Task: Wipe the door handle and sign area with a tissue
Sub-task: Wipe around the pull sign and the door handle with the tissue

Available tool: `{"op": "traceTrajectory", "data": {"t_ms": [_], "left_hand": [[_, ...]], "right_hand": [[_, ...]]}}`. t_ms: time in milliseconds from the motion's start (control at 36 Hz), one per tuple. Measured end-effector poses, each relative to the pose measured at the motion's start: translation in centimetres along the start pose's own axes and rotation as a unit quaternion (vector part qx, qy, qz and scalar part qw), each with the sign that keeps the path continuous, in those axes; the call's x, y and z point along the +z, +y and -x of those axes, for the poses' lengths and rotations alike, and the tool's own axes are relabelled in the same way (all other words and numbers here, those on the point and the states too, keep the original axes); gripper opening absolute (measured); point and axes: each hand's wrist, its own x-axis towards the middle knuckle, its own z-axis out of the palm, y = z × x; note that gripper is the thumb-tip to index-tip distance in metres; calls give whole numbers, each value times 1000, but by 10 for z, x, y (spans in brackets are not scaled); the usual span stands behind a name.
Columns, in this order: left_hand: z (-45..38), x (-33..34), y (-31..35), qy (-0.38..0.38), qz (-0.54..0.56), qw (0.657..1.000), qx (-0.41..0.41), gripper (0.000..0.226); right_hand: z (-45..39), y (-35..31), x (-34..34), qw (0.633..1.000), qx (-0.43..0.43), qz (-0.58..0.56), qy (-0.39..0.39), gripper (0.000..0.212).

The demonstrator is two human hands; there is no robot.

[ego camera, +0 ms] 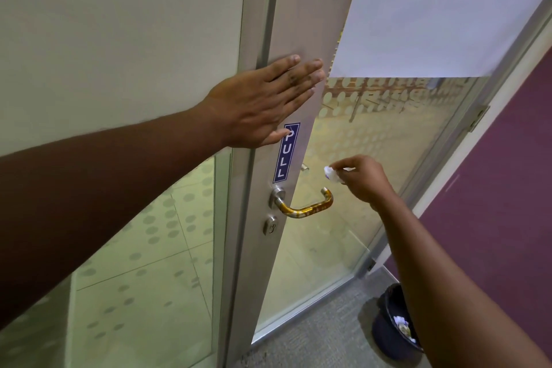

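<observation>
Hiding sign (pixel 286 155) top (left hand (pixel 257 101)).

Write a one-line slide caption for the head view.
Left hand flat on the door frame above the PULL sign; right hand pinches a crumpled tissue above the handle.

Pale cream wall (pixel 119 24) fills upper left of frame. Below it, lower left, a glass panel (pixel 143 263) with frosted dot pattern, tiled floor visible through it. Centre right: glazed pane (pixel 373 158), frosted white band at top, dotted clear glass beneath, metal frame (pixel 448 140) along its right edge. Purple wall (pixel 493 203) at right. Grey carpet (pixel 313 337) at bottom centre. Dark waste bin (pixel 394 323) with crumpled paper at lower right. Even indoor light.
</observation>
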Motion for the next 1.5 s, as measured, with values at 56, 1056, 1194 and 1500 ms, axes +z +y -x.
{"op": "traceTrajectory", "data": {"t_ms": [56, 1056, 1194, 1500], "left_hand": [[1, 0, 0, 1, -1, 1000, 1, 82], [2, -2, 1, 2, 12, 1000, -1, 83], [1, -2, 1, 5, 8, 1000, 0, 83], [1, -1, 0, -7, 5, 1000, 1, 83]], "right_hand": [[-3, 5, 3, 997, -14, 73, -22, 13], [39, 21, 25, 963, -119, 237, -44, 21], [34, 31, 11, 990, -59, 131, -11, 19], [32, 33, 34, 969, -110, 219, -4, 24]]}}
